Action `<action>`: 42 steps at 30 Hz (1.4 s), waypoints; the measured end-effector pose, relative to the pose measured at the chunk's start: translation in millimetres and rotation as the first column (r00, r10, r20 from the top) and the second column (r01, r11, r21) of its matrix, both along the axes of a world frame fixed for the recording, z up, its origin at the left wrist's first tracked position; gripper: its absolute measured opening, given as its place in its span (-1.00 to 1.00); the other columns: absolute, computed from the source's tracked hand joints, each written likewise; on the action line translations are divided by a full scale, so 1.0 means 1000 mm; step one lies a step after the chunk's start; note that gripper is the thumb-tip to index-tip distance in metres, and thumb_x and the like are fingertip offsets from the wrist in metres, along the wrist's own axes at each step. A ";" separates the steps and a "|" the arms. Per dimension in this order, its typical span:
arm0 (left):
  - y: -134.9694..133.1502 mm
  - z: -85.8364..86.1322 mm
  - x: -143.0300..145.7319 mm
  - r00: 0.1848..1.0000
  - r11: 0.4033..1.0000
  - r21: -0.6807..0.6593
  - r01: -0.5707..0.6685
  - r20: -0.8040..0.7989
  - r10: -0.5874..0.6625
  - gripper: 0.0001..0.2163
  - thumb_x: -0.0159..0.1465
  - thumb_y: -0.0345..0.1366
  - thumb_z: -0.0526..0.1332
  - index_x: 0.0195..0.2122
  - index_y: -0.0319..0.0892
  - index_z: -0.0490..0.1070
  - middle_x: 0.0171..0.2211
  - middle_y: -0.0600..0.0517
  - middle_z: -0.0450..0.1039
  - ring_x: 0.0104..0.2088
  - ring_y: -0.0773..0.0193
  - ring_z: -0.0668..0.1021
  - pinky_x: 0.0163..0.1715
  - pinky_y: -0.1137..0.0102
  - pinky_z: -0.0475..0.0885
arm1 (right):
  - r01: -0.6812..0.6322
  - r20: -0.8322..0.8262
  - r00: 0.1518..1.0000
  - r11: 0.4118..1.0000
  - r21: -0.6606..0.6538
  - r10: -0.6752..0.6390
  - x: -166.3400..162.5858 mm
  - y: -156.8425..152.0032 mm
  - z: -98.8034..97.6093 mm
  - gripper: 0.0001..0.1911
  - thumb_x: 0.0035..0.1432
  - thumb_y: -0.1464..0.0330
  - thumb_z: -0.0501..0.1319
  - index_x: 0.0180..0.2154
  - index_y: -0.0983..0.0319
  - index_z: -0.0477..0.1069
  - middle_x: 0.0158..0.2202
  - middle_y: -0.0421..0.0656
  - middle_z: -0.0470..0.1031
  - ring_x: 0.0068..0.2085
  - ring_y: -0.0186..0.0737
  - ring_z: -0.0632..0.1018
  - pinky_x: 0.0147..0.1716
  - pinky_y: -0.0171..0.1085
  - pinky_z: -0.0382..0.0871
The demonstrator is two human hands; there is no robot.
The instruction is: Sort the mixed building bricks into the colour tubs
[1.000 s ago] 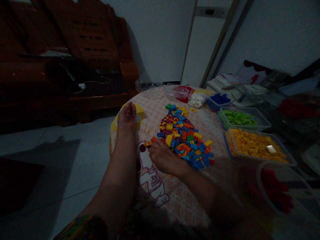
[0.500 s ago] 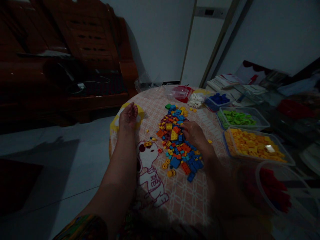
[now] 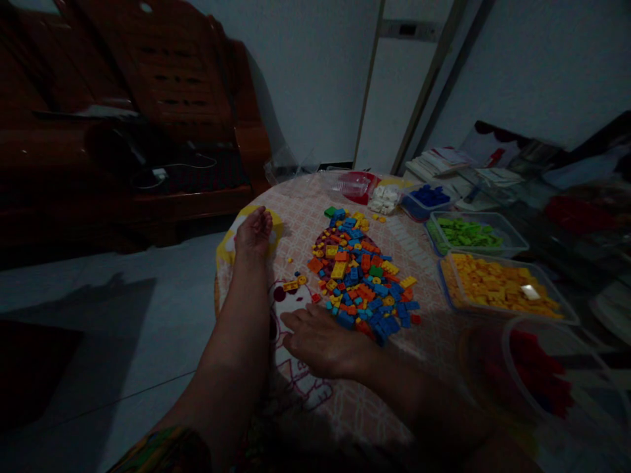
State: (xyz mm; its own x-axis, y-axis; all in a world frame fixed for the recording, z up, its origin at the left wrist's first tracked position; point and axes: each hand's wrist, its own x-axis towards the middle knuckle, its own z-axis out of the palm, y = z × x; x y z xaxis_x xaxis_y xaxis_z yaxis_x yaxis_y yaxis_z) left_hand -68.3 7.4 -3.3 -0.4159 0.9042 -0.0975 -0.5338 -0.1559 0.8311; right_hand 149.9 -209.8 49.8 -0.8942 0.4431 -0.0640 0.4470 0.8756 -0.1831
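My left hand rests at the table's left side, on a yellow print, with its fingers curled in; no object shows in it. Over the printed cartoon dog lies my right hand, back up, fingers stretched forward and left, thumb apart, nothing seen in it. Just beyond it spreads a heap of toy building bricks, mostly blue, orange and yellow with a few green. A few yellow pieces sit on the dog's head, near a small red brick. My right hand and forearm cover part of the print and the heap's near edge.
Along the right stand clear boxes of blue bricks, green bricks and yellow bricks, plus a round tub of red bricks. White bricks lie at the back. A wooden bench is beyond the table.
My right hand has left the brick heap, moving left and toward me onto the dog print. More bricks show on the heap's right side. My left hand stays put.
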 end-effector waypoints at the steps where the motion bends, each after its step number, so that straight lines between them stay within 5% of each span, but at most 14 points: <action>1: 0.000 -0.001 -0.001 1.000 1.000 0.008 0.002 -0.010 -0.002 -0.74 0.19 -0.25 0.38 -0.08 -0.12 0.60 -0.41 0.01 0.59 -0.28 0.33 0.66 -0.26 0.55 0.59 | 0.024 -0.017 1.000 0.999 0.029 -0.024 0.000 0.000 -0.006 -0.73 0.27 0.53 0.16 -0.08 0.23 0.55 0.18 0.02 0.48 0.14 0.00 0.49 0.21 0.05 0.34; 6: 0.003 -0.003 -0.002 1.000 1.000 0.012 -0.001 0.017 0.001 -0.73 0.18 -0.25 0.38 -0.08 -0.12 0.60 -0.45 0.02 0.57 -0.30 0.32 0.66 -0.26 0.54 0.60 | 0.241 -0.098 0.967 0.968 0.072 -0.233 0.030 0.032 -0.023 -0.60 0.27 0.61 0.12 0.04 0.22 0.52 0.21 -0.01 0.50 0.31 0.01 0.37 0.37 0.17 0.10; 11: 0.003 -0.002 -0.002 0.999 1.000 0.002 0.007 0.044 -0.007 -0.71 0.19 -0.26 0.38 -0.05 -0.13 0.60 -0.44 0.01 0.58 -0.28 0.29 0.67 -0.25 0.52 0.61 | 0.431 -0.121 0.896 0.903 0.002 -0.427 0.061 0.074 -0.018 -0.60 0.14 0.59 0.26 0.01 0.22 0.58 0.24 0.04 0.47 0.34 0.13 0.34 0.39 0.24 0.02; 24: -0.002 0.004 0.004 0.993 0.999 -0.036 -0.028 0.116 0.032 -0.84 0.22 -0.38 0.32 -0.18 -0.15 0.61 -0.42 0.02 0.59 -0.34 0.37 0.65 -0.31 0.60 0.58 | 0.726 -0.280 0.677 0.681 0.096 -0.681 0.119 0.108 -0.010 -0.57 0.19 0.59 0.12 0.05 0.28 0.53 0.12 0.08 0.54 0.18 0.00 0.48 0.24 -0.01 0.31; 27: -0.005 0.007 0.006 0.987 0.999 -0.034 -0.023 0.158 0.028 -0.89 0.22 -0.43 0.30 -0.25 -0.18 0.60 -0.44 0.03 0.58 -0.39 0.43 0.62 -0.34 0.64 0.55 | 0.673 -0.347 0.702 0.739 0.035 -0.622 0.118 0.107 -0.011 -0.61 0.18 0.55 0.18 0.01 0.23 0.56 0.13 0.02 0.54 0.20 -0.01 0.47 0.24 -0.02 0.31; 31: -0.007 0.009 0.009 0.980 1.000 -0.007 -0.021 0.200 0.022 -0.95 0.20 -0.45 0.33 -0.31 -0.22 0.57 -0.45 0.02 0.57 -0.42 0.46 0.60 -0.34 0.66 0.53 | 0.537 -0.342 0.779 0.841 -0.070 -0.526 0.106 0.103 -0.011 -0.79 0.12 0.55 0.26 -0.28 0.20 0.63 0.14 -0.03 0.55 0.18 0.00 0.50 0.21 0.00 0.35; 39: -0.007 0.010 0.008 0.978 1.000 -0.012 -0.020 0.205 0.022 -0.91 0.19 -0.44 0.37 -0.26 -0.22 0.57 -0.45 0.03 0.56 -0.43 0.44 0.60 -0.35 0.64 0.53 | 0.610 -0.120 0.785 0.792 -0.015 -0.607 0.104 0.105 -0.003 -0.79 0.16 0.57 0.21 -0.32 0.26 0.61 0.04 0.07 0.56 0.08 0.03 0.53 0.14 -0.06 0.34; 42: -0.006 0.009 0.008 0.980 1.000 -0.005 -0.022 0.200 0.023 -0.86 0.18 -0.42 0.37 -0.21 -0.21 0.58 -0.45 0.03 0.56 -0.41 0.43 0.61 -0.34 0.63 0.55 | 0.586 -0.167 0.794 0.809 -0.040 -0.584 0.105 0.102 -0.003 -0.80 0.17 0.53 0.24 -0.20 0.26 0.61 0.13 0.05 0.52 0.14 0.03 0.49 0.18 -0.04 0.33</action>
